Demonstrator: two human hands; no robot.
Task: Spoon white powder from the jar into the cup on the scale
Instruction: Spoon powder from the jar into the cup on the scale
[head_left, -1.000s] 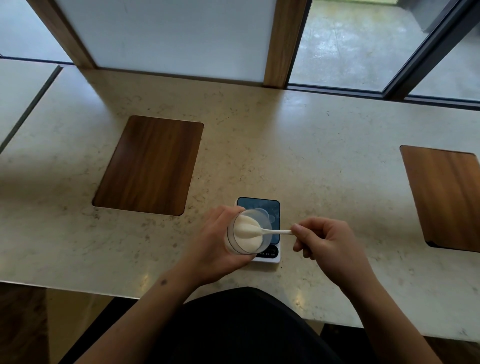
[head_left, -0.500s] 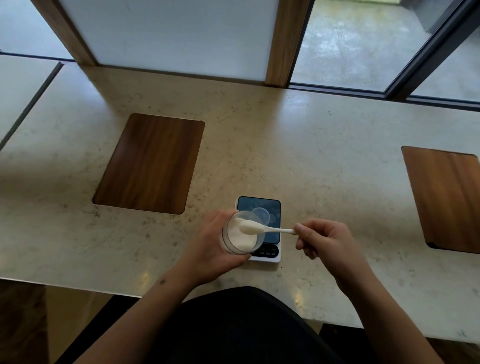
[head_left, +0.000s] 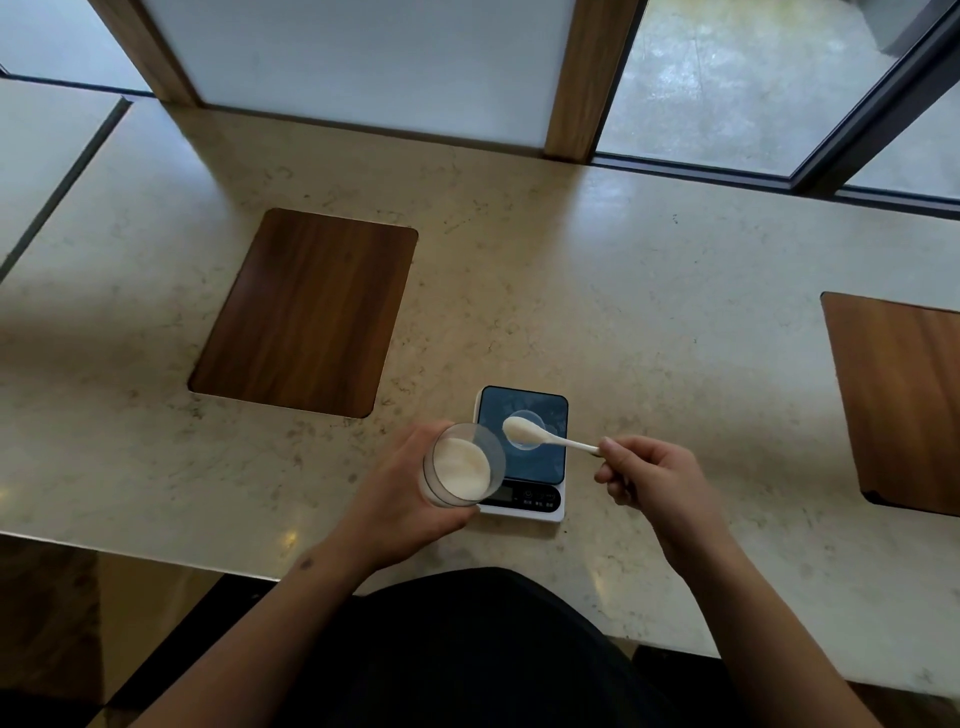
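The left hand (head_left: 400, 499) grips a clear jar (head_left: 460, 470) of white powder (head_left: 461, 467), tilted. At its 2 o'clock, the right hand (head_left: 649, 480) pinches a spoon (head_left: 545, 438), its heaped bowl over the small clear cup (head_left: 530, 430) on the scale (head_left: 524, 452), which sits on the counter (head_left: 649, 312).

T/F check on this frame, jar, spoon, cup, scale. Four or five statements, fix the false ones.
1. The left hand holds the jar tilted, its mouth toward the camera. True.
2. The spoon has its bowl inside the jar. False: the bowl is out of the jar, over the clear cup on the scale.
3. The right hand holds the spoon by the handle end. True.
4. The spoon bowl is empty. False: it carries white powder.
5. The jar stands on the scale. False: it is held beside the scale's left edge.
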